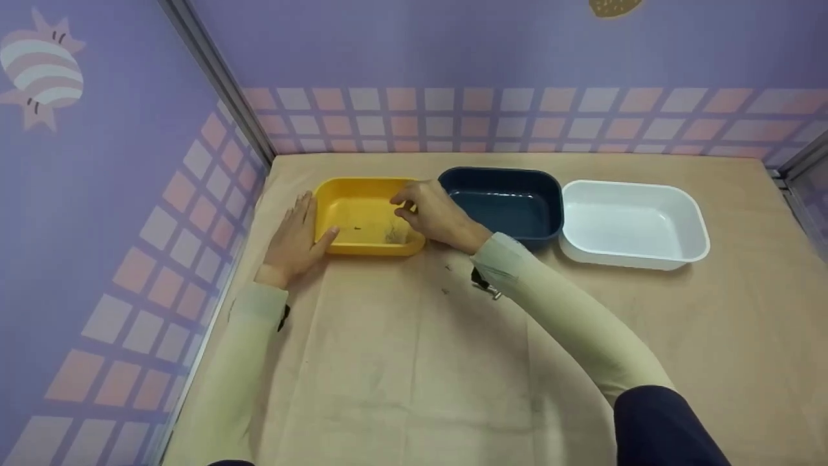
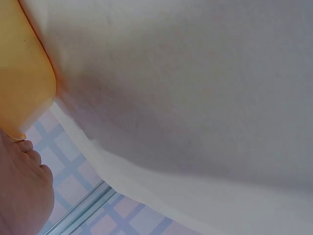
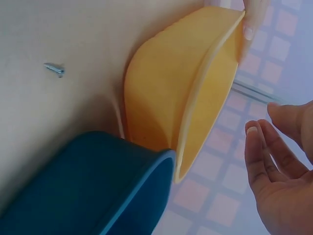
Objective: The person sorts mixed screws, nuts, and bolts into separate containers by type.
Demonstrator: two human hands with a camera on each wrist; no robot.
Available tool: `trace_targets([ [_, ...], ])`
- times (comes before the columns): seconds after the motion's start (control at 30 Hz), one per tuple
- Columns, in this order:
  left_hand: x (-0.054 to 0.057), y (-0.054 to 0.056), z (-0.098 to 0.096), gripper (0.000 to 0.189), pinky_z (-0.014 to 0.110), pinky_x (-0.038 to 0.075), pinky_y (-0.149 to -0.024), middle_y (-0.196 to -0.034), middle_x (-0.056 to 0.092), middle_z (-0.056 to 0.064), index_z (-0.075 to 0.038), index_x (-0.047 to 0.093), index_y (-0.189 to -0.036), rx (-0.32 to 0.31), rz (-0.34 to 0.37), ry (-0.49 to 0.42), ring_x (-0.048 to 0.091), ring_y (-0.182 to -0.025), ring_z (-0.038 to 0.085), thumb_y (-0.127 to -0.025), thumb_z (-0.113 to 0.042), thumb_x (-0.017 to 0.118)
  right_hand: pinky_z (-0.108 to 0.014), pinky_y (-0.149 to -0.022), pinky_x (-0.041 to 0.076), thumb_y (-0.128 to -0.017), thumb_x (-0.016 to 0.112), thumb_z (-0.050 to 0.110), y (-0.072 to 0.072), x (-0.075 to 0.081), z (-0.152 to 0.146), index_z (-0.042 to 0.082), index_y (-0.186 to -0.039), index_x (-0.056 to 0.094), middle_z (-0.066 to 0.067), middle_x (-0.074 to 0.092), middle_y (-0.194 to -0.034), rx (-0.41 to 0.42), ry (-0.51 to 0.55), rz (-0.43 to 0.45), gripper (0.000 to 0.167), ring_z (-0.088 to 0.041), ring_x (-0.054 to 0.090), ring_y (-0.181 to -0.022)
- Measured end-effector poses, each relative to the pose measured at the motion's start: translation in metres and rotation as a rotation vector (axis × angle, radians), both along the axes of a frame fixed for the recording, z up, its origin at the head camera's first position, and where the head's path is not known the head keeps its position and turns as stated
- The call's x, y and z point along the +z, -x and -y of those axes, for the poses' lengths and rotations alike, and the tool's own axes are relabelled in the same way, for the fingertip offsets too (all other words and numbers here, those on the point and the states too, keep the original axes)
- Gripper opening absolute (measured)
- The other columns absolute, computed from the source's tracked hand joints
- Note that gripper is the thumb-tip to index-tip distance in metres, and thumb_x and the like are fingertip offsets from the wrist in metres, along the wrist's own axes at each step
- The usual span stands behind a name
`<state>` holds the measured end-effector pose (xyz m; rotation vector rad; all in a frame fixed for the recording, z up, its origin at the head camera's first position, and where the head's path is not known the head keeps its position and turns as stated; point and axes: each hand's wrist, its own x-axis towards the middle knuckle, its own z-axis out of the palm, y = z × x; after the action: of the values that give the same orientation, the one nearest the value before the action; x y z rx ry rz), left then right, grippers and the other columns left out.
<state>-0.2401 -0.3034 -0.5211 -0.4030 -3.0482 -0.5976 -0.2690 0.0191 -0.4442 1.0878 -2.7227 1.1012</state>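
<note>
My left hand [image 1: 292, 241] rests against the left wall of a yellow tray [image 1: 369, 248], fingers straight, the thumb over the near rim. Above the tray's right end is my right hand [image 1: 435, 212]; in the right wrist view its thumb and fingers [image 3: 254, 147] stand apart with nothing between them. A small heap of thin greyish pieces [image 1: 396, 234] lies in the tray's near right corner, and one dark small piece [image 1: 357, 228] is left of it. On the cloth in front of the tray lies a metal screw [image 3: 54, 69]; the head view shows two small pieces [image 1: 447, 267] there.
A dark blue tray [image 1: 550, 241] stands just right of the yellow one, and a white tray [image 1: 631, 261] is right of that. Behind the trays rises a purple checked wall [image 1: 453, 52]; another wall [image 1: 129, 168] runs along the left side.
</note>
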Motion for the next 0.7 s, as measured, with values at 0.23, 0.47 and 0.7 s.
trace_targets([
  [0.23,-0.001,0.000,0.001,0.091,0.056,0.006,-0.136,-0.178,0.006,0.025,0.007,0.010,-0.168,0.004,0.001,0.010,0.006,-0.166,0.041,-0.111,-0.058,0.040,-0.033,-0.087,0.065,-0.101,0.072,0.003,-0.013,-0.009,-0.012,-0.002,-0.119,0.080,-0.016,0.079,-0.117,0.034,-0.002,-0.031,0.020,-0.024,0.078,-0.100],
  [0.47,-0.002,0.000,0.000,0.091,0.058,0.008,-0.135,-0.177,0.008,0.027,0.009,0.011,-0.167,0.002,-0.010,0.007,0.008,-0.166,0.045,-0.112,-0.056,0.041,-0.030,-0.084,0.066,-0.100,0.074,0.004,-0.022,-0.017,-0.029,0.001,-0.120,0.080,-0.014,0.079,-0.116,0.039,-0.011,-0.016,0.021,-0.022,0.077,-0.095],
  [0.7,0.001,0.000,-0.003,0.091,0.057,0.006,-0.135,-0.178,0.006,0.027,0.010,0.009,-0.167,0.002,0.004,0.006,0.006,-0.166,0.043,-0.112,-0.056,0.040,-0.028,-0.076,0.063,-0.100,0.074,0.003,-0.033,-0.023,-0.046,0.002,-0.119,0.081,-0.013,0.079,-0.117,0.086,0.003,0.003,0.020,-0.018,0.069,-0.087],
])
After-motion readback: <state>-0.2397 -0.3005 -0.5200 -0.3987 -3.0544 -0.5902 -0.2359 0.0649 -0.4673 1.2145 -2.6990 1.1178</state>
